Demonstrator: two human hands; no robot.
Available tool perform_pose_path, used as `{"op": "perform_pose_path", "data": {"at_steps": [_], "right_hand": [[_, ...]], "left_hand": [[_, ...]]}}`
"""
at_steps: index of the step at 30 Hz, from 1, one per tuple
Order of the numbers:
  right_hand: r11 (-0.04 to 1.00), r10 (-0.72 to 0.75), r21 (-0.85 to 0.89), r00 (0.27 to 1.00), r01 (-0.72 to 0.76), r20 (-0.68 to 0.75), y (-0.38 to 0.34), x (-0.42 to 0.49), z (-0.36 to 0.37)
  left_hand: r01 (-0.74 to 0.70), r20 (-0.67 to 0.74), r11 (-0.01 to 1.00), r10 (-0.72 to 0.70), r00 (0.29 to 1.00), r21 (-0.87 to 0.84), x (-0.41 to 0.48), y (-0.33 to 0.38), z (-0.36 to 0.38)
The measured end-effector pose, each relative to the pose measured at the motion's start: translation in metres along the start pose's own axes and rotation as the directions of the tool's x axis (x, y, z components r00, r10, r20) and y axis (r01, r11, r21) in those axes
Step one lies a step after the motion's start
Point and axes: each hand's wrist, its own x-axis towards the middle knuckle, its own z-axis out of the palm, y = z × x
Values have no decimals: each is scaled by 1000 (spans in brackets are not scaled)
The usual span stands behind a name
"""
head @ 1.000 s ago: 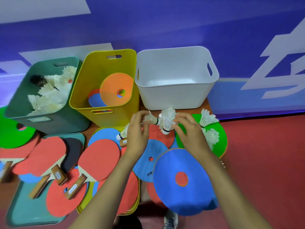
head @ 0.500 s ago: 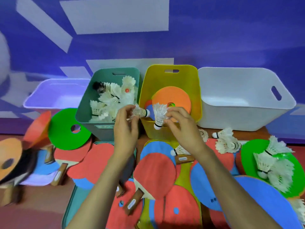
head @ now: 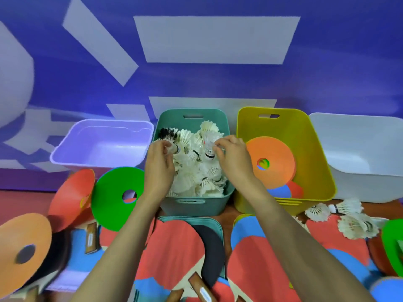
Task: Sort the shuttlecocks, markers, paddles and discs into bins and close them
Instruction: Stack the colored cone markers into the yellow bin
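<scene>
A brown wooden surface point(head: 228, 214) shows only in strips between the things. Along its far side stand four open plastic bins in a row: a lavender bin point(head: 98, 164) at the left, then a teal bin point(head: 196, 207), a yellow bin point(head: 261, 205) and a white bin point(head: 359, 188) at the right. A flat teal lid point(head: 196, 219) lies just near of the teal bin. Loose white feather shuttlecocks point(head: 346, 207) lie near the white bin. Overlapping coloured discs point(head: 113, 197) and red paddles point(head: 174, 247) cover the near part.
</scene>
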Motion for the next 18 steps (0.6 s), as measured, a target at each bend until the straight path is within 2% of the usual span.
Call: {"op": "perform_pose_path", "data": {"at_steps": [7,11,14,16,18], "right_hand": [[997,22,-68,987,-33,-158,-7,42,8],[966,74,-251,995,-57,61,6,56,23],[949,110,-307,988,-70,113,6,61,33],[945,115,-319,986,-70,123,3,66,35],[940,128,-333,983,-77,134,1,70,37]], "left_hand": [[-16,128,996,4,992,92,36,-24,22],[31,242,976,-84,967,217,45,-27,30],[14,286,969,-86,954,246,55,-26,35],[-3,249,982,-45,967,191,59,-20,36],[-3,150,991,-16,988,131,63,-13,36]]}}
